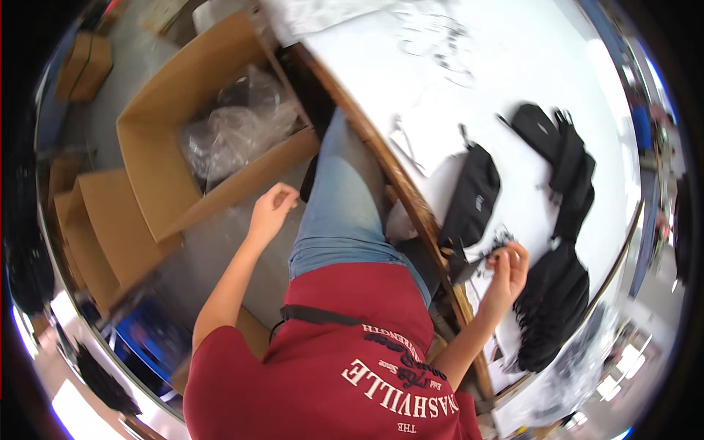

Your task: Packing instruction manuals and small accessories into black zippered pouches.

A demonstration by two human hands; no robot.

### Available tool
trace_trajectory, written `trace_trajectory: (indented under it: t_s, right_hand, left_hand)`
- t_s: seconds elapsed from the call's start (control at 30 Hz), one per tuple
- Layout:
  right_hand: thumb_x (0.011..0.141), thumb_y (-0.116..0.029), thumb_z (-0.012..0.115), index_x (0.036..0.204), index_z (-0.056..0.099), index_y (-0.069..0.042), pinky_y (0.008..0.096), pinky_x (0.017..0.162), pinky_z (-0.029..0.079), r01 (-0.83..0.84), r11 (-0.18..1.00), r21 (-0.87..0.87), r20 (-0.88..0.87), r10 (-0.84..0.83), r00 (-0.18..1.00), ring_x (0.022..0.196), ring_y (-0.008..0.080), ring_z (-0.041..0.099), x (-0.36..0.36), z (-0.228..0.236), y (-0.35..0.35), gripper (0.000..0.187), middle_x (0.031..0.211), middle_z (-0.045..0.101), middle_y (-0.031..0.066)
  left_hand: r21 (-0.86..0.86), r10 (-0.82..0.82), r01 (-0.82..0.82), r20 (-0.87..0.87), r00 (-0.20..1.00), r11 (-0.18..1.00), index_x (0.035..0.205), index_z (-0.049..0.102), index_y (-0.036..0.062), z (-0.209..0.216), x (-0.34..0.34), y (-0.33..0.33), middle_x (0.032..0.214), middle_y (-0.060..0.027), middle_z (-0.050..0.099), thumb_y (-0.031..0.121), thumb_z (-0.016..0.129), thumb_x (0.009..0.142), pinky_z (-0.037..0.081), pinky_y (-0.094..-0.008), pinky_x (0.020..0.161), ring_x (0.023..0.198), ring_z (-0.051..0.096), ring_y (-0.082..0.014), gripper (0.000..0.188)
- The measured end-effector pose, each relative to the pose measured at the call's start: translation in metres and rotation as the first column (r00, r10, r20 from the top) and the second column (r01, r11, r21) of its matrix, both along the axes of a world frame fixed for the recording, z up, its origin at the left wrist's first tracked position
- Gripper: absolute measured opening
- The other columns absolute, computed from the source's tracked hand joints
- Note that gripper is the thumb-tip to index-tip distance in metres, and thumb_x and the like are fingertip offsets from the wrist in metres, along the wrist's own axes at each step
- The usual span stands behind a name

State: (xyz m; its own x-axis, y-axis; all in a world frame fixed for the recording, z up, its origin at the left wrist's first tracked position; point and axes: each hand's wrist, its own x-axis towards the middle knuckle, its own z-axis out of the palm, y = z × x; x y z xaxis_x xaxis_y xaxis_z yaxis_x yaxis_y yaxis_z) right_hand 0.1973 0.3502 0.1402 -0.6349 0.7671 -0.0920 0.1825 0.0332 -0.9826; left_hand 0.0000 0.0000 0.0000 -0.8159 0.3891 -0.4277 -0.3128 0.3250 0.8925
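My right hand (508,273) is over the table's near edge, thumb and fingertips pinched on a thin black cord, partly blurred. Just left of it hangs a small black strap piece (460,265) at the table edge. Beyond the hand lies a long black pouch (473,196) with a loop at its far end. My left hand (274,210) is off the table beside my leg, fingers curled together, nothing visible in them. A large open cardboard box (158,180), with clear plastic bags (238,136) inside, is nearest to it.
More black pouches (568,158) lie in a row on the white table (528,51), with a dark stack (554,308) nearer. Thin black cords (447,55) are scattered at the far side. Cardboard boxes (110,227) and a blue crate (150,341) stand at left.
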Motion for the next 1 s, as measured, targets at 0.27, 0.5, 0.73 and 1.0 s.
trace_trajectory:
  t_s: [0.27,0.5,0.73,1.0]
  right_hand:
    - [0.094,-0.009,0.052,0.106,0.056,-0.004,0.0178,0.059,0.037,-0.097,0.946,0.31,0.311,-0.004,0.951,0.064,0.0058,0.045,-0.053,0.01,0.013,0.013,0.075,0.051,-0.0012]
    - [0.093,-0.008,0.051,0.105,0.059,-0.007,0.0173,0.051,0.033,-0.325,0.868,0.374,0.58,0.055,0.813,0.06,0.0043,0.044,-0.052,-0.012,0.041,0.014,0.069,0.048,-0.0032]
    - [0.093,-0.01,0.053,0.107,0.059,-0.007,0.0153,0.045,0.032,-0.406,0.798,0.445,0.669,0.005,0.743,0.056,0.0027,0.04,-0.023,-0.007,0.046,0.016,0.069,0.047,-0.0039]
    - [0.093,-0.007,0.052,0.105,0.058,-0.004,0.0168,0.042,0.027,-0.341,0.796,0.501,0.617,-0.052,0.786,0.048,0.0033,0.038,0.01,-0.018,0.044,0.014,0.068,0.049,-0.0023]
  left_hand:
    - [-0.455,0.055,0.025,0.161,0.985,0.89,0.092,0.061,0.0024,-0.098,0.207,-0.08,0.093,-0.0198,0.059,0.025,0.05,0.09,0.043,-0.0448,0.082,0.092,0.055,-0.039,0.025]
    - [-0.442,0.406,-0.293,0.183,0.895,0.848,0.086,0.057,0.0002,-0.108,0.229,-0.036,0.091,-0.0195,0.057,0.025,0.039,0.094,0.041,-0.0428,0.082,0.094,0.05,-0.0387,0.031]
    - [-0.321,0.529,-0.448,0.24,0.814,0.834,0.076,0.054,0.0005,-0.12,0.23,-0.03,0.08,-0.0181,0.057,0.026,0.039,0.091,0.041,-0.0438,0.075,0.084,0.052,-0.0379,0.033]
    - [-0.261,0.488,-0.431,0.219,0.845,0.864,0.079,0.055,0.0003,-0.122,0.23,-0.031,0.081,-0.0184,0.057,0.025,0.039,0.091,0.041,-0.0442,0.076,0.086,0.053,-0.0379,0.032]
